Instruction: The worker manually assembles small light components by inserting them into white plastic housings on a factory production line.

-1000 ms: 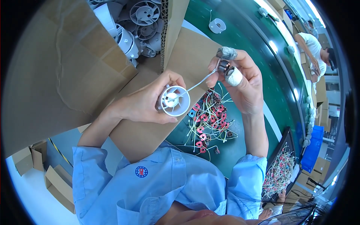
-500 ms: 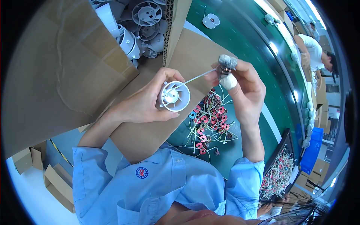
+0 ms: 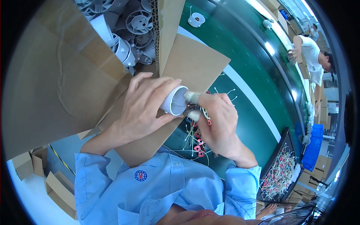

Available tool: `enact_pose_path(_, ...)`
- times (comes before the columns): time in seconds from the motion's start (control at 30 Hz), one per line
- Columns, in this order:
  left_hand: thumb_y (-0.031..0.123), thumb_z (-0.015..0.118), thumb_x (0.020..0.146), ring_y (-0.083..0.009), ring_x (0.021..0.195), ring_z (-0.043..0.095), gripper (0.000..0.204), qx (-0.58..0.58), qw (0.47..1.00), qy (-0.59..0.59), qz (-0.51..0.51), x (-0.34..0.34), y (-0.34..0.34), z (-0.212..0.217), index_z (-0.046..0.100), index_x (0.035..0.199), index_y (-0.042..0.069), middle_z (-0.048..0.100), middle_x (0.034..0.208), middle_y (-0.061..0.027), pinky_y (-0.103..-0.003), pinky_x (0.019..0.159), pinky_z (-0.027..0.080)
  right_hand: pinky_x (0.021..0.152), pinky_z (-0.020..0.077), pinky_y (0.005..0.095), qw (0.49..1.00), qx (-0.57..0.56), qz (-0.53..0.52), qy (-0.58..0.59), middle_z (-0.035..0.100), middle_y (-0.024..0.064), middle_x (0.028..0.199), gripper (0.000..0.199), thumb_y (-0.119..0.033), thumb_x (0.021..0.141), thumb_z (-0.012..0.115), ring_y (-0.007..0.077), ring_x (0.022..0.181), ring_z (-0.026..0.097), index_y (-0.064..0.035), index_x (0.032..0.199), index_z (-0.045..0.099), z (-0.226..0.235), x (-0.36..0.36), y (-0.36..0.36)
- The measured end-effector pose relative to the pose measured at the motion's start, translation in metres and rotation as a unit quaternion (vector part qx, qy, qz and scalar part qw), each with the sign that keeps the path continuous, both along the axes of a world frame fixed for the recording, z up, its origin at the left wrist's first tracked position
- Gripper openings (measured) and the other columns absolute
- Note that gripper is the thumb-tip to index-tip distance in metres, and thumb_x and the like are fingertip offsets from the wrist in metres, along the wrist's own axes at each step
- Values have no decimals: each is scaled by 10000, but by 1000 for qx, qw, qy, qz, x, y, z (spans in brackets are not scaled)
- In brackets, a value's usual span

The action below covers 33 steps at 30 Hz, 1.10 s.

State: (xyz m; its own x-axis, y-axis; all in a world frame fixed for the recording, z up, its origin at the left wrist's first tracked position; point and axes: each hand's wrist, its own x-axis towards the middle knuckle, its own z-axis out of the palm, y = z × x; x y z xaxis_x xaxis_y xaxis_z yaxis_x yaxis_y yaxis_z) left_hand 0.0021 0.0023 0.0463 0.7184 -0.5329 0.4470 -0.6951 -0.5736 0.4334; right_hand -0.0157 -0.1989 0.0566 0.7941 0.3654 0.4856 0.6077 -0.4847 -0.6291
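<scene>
White fan housing (image 3: pixel 175 101) sits in my left hand (image 3: pixel 144 103), tilted, its open mouth turned toward my right hand (image 3: pixel 219 122). My left fingers and thumb close around its wall and cover much of the outside; the blades within are hard to make out. My right thumb and forefinger, both in pale fingertip wraps (image 3: pixel 192 97), pinch a small dark coil (image 3: pixel 193 107) at that mouth. It is mostly hidden between the wraps, and as far as I can judge it is just at the rim, though I cannot tell whether any of it is inside.

Both hands are over the lower right edge of a cardboard flap (image 3: pixel 198 52). Beyond that edge, on the green work surface (image 3: pixel 258 86), lies a heap of red coils with pale wires (image 3: pixel 198 144), partly covered by my right hand. Near the surface's top end stands another white housing (image 3: pixel 196 20). A carton (image 3: pixel 82 75) on my left holds more grey-white housings (image 3: pixel 138 23), cut off by the top of the view. By the surface's lower right corner, a black tray (image 3: pixel 287 135) carries a tangle of wired coils, its lower end dim. A blue bin (image 3: pixel 313 148) is just beside it.
</scene>
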Motion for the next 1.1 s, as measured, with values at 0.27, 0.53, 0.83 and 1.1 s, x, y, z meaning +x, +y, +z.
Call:
enact_pose_path(0.27, 105, 795, 575, -270, 979, 578, 693, -57, 998, -19, -8, -3, -2, -13, 500, 1196, 15, 573, 1120, -125, -375, 822, 465, 559, 412, 352, 998, 8, -2, -54, 550, 112, 815, 359, 71, 563, 655, 267, 677, 519, 2, 903, 564, -22, 0, 18)
enact_pose_path(0.53, 65, 801, 577, -275, 986, 598, 628, -123, 990, 62, -13, -1, -3, -18, 547, 1150, 23, 588, 1121, -137, -343, 814, 491, 626, 352, 339, 995, -62, -21, -74, 508, 85, 816, 326, 36, 558, 675, 239, 712, 469, -36, 864, 590, -17, 7, 19)
enact_pose_path(0.83, 57, 800, 616, -252, 1015, 600, 597, -162, 980, 112, -28, 2, -3, -19, 557, 1160, 38, 594, 1129, -126, -318, 828, 505, 745, 379, 352, 999, -29, -19, 4, 524, 89, 924, 278, 30, 605, 677, 252, 847, 491, -65, 857, 608, -20, 15, 14)
enact_pose_path(1.1, 115, 779, 649, -266, 1062, 540, 525, -82, 992, 95, 0, -2, -4, -6, 558, 1116, 20, 570, 1131, -121, -383, 870, 440, 754, 463, 307, 968, 115, 30, 220, 587, 115, 985, 191, 43, 711, 634, 210, 854, 589, -18, 884, 581, -26, 11, 16)
